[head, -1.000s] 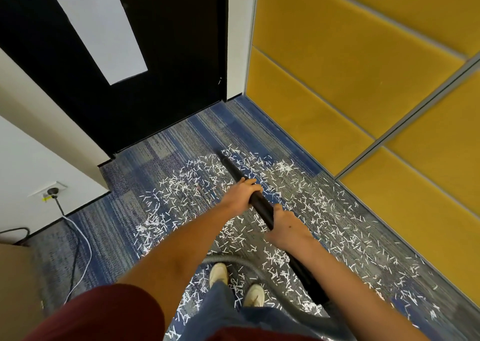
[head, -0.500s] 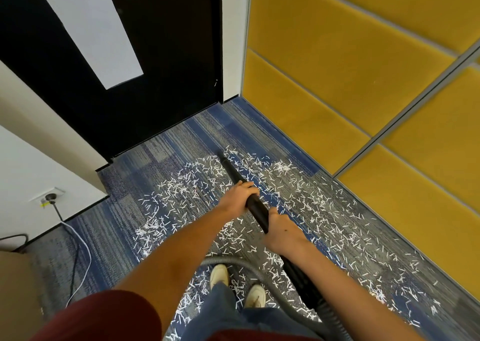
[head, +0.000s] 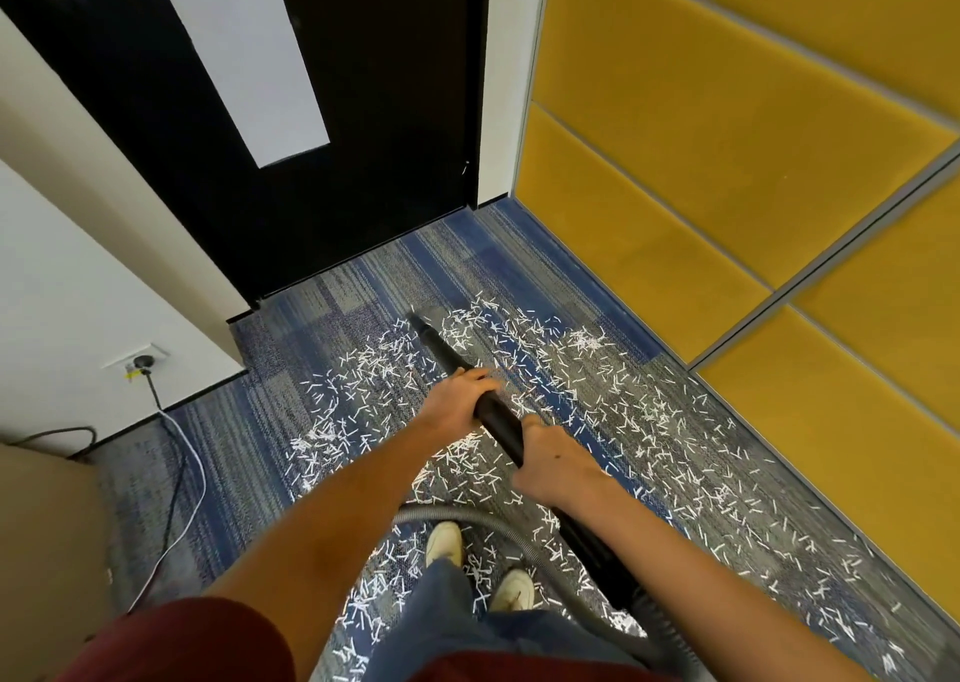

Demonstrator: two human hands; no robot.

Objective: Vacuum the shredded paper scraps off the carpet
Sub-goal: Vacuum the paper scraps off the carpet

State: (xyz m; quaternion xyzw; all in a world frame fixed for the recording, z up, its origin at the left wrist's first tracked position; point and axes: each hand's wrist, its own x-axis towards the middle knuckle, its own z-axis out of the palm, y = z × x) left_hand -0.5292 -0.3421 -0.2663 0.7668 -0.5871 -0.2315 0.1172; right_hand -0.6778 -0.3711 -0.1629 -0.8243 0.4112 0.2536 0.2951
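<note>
Both arms reach forward and down, converging ahead of the body. The left forearm comes in from the lower left, bare below a dark red sleeve (head: 182, 640), and the right forearm comes in from the lower right. The left hand (head: 457, 395) is the farther out, its fingers (head: 482, 376) curled over the top of the black vacuum wand (head: 440, 345), wrist nearly straight. The right hand (head: 558, 466) grips the same wand just behind it, nearer the body, back of the hand turned up. The hands are close but apart, with a short stretch of wand showing between them.

Black vac wand (head: 498, 416) angled onto blue-grey carpet (head: 332, 318) w/ white paper scraps (head: 623, 421).
</note>
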